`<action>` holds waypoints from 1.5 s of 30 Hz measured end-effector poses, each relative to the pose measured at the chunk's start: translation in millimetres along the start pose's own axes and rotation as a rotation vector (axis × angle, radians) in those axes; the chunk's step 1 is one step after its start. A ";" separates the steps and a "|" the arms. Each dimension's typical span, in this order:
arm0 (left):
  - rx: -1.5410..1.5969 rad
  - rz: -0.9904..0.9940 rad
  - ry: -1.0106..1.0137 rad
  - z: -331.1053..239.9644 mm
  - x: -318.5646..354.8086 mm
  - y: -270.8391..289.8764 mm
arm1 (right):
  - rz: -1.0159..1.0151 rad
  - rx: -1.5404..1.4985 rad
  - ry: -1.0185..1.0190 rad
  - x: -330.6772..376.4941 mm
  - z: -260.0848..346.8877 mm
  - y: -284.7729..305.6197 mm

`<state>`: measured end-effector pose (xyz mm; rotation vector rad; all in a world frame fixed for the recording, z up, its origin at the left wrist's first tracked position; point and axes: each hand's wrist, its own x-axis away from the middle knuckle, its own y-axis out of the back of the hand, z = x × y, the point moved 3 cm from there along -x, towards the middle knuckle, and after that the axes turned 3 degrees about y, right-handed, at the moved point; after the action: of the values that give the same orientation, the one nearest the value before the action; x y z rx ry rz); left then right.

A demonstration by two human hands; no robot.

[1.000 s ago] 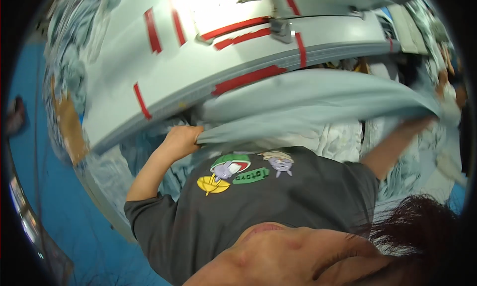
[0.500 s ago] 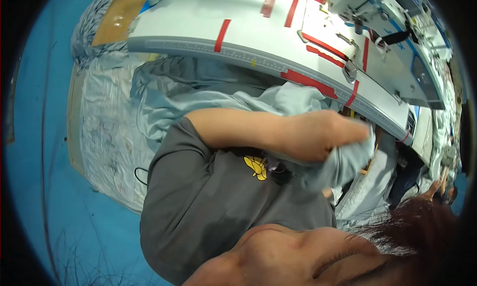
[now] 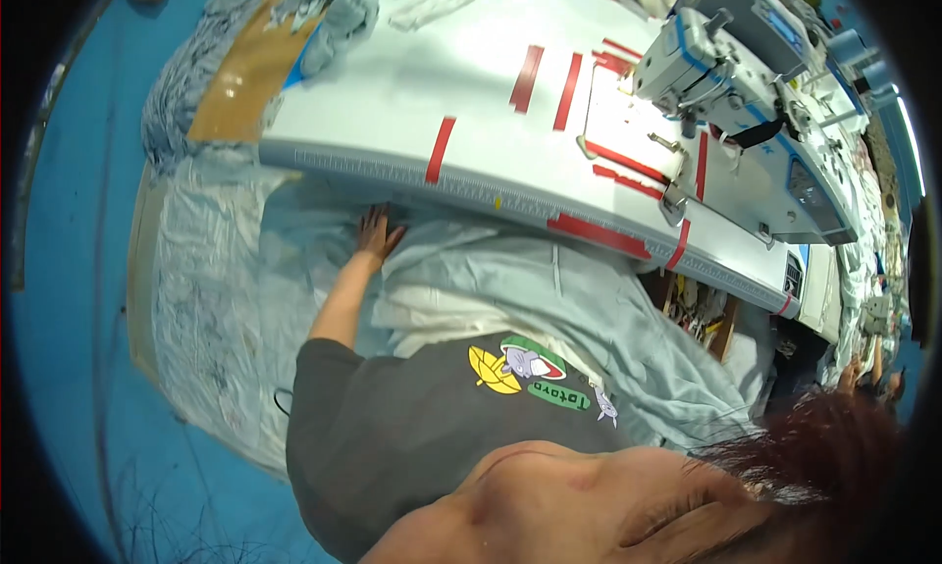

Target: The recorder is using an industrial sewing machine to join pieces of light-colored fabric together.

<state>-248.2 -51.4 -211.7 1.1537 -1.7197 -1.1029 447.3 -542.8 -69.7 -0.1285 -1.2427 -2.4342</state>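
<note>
We look down over our own shoulder and dark grey shirt at a sewing station. Our left hand (image 3: 376,232) reaches forward with its fingers spread flat, palm down, pressing on a pale blue-grey fabric (image 3: 510,289) that lies across our lap and hangs below the near edge of the worktop (image 3: 412,93); the hand grips nothing, it only rests on the cloth, right up against that edge. Our right hand is not in view, so we cannot tell what it does. Beyond the left hand the white worktop carries strips of red tape (image 3: 441,148), and well off to the right of the hand stands a white sewing machine (image 3: 721,49). To the left of the hand a crumpled sheet of light plastic (image 3: 211,299) covers a heap on the blue floor (image 3: 69,368), and more grey cloth is piled at the far left end of the worktop. We judge that the step in hand is smoothing or gathering the fabric below the worktop edge. A next move would call for closing the fingers on a fold and lifting it clear of the edge without snagging.
</note>
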 end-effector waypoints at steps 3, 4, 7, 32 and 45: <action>-0.053 0.035 -0.141 5.0 -65.8 -17.9 | -0.015 -0.010 -0.068 3.0 -15.8 16.9; -0.020 0.048 -0.190 -1.5 -85.6 -19.0 | -0.018 -0.004 -0.085 3.2 -21.0 21.6; -0.239 0.281 -0.147 -21.3 -128.2 -17.0 | -0.017 -0.003 -0.142 6.4 -38.9 35.3; 0.311 -0.318 -0.298 -74.8 -121.9 307.5 | -0.396 0.404 0.755 -118.6 261.2 -71.3; -0.574 -0.391 0.157 -35.9 -509.0 364.3 | 0.184 0.254 1.472 76.5 420.1 -219.6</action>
<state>-169.1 500.7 74.8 1.1790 -0.9722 -1.5645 249.7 -118.2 35.9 1.2810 -0.6866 -1.4340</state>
